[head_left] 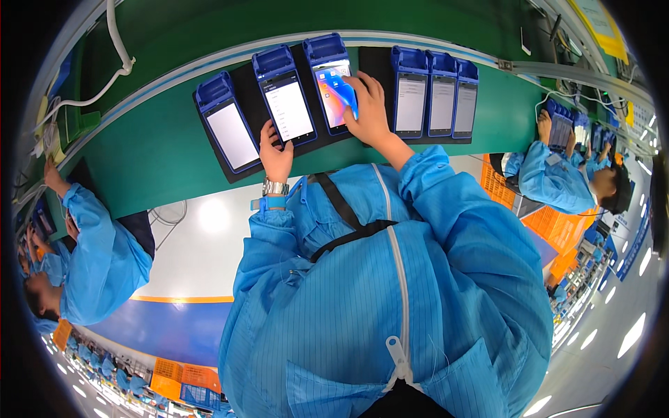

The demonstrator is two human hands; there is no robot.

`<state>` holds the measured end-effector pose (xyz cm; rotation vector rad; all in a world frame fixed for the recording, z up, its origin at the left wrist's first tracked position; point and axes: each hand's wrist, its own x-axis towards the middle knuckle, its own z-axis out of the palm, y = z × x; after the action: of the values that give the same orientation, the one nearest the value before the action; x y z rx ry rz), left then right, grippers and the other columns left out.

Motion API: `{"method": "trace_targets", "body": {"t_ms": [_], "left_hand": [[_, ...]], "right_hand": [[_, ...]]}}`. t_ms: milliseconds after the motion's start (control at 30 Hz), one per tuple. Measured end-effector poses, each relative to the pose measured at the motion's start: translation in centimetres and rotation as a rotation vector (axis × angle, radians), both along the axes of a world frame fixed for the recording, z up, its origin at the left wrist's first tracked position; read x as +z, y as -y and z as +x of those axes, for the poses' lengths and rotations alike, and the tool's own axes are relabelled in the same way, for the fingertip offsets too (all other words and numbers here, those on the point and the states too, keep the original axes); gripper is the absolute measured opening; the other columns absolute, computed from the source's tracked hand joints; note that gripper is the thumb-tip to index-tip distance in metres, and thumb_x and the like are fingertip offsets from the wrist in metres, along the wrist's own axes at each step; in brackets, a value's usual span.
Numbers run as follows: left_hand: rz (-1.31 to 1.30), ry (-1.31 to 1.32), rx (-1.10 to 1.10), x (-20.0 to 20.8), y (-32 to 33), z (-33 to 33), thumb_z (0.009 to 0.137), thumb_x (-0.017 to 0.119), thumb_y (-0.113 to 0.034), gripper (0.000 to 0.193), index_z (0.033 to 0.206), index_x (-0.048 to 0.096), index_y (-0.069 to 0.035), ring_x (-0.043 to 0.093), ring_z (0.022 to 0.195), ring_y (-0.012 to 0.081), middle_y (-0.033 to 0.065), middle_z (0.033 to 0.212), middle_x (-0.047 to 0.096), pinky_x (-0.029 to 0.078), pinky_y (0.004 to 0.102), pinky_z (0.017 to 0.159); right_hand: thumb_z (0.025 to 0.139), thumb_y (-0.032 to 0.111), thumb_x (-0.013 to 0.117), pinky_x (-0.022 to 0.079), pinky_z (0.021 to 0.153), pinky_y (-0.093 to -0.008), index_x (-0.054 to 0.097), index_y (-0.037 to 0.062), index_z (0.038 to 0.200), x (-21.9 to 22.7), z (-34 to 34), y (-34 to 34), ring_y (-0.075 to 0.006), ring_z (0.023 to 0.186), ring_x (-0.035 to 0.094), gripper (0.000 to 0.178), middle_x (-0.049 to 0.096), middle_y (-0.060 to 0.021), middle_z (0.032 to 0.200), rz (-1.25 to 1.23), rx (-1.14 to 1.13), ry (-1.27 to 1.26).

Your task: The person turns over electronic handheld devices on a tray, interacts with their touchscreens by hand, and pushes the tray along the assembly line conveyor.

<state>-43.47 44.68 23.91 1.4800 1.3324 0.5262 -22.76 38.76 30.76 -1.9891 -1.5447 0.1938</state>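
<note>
Two rows of blue handheld payment terminals lie on black mats on the green bench. My left hand rests at the lower left corner of the middle-left terminal, fingers apart along its edge; its lit screen shows a white list. Over the neighbouring terminal, which shows a colourful home screen, my right hand reaches in from the right. Its fingers are spread, with fingertips at the screen's right side; whether they touch it I cannot tell. Left of both lies another terminal with a pale blank screen.
Three more terminals lie side by side on the right black mat. A metal rail borders the far bench edge. Co-workers in blue sit at left and right. Orange crates stand behind the right one.
</note>
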Motion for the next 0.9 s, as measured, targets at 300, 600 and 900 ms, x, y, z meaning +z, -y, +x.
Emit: {"method": "trace_targets", "body": {"t_ms": [300, 600, 900], "left_hand": [[-0.029, 0.118, 0.089, -0.4, -1.4, 1.0, 0.065, 0.063, -0.007, 0.059, 0.119, 0.039, -0.002, 0.054, 0.091, 0.0236, 0.0176, 0.106, 0.052, 0.044, 0.0311, 0.073], [-0.018, 0.124, 0.179, -2.8, -3.9, 2.9, 0.067, 0.066, -0.025, 0.058, 0.111, 0.044, 0.005, 0.058, 0.087, 0.0256, 0.019, 0.097, 0.058, 0.044, 0.0317, 0.074], [0.079, 0.053, 0.094, 0.4, -5.2, 0.2, 0.079, 0.055, -0.021, 0.033, 0.102, 0.056, 0.003, 0.057, 0.077, 0.0191, 0.0128, 0.087, 0.062, 0.043, 0.0296, 0.071]], "right_hand": [[0.065, 0.001, 0.049, 0.031, 0.09, -0.0426, 0.044, 0.0063, 0.111, -1.1, -0.1, 1.7, -0.0379, 0.104, 0.038, 0.047, 0.039, -0.0198, 0.114, -0.085, 0.012, -0.04], [0.065, 0.005, 0.05, 0.028, 0.093, -0.0462, 0.044, 0.0005, 0.108, -0.7, -0.5, -0.3, -0.0336, 0.109, 0.036, 0.044, 0.052, -0.016, 0.099, -0.112, 0.11, 0.085], [0.058, -0.001, 0.046, 0.034, 0.086, -0.0431, 0.047, -0.0008, 0.099, -1.5, 2.4, 3.8, -0.0369, 0.097, 0.042, 0.04, 0.046, -0.0207, 0.101, 0.098, -0.133, -0.085]]}}
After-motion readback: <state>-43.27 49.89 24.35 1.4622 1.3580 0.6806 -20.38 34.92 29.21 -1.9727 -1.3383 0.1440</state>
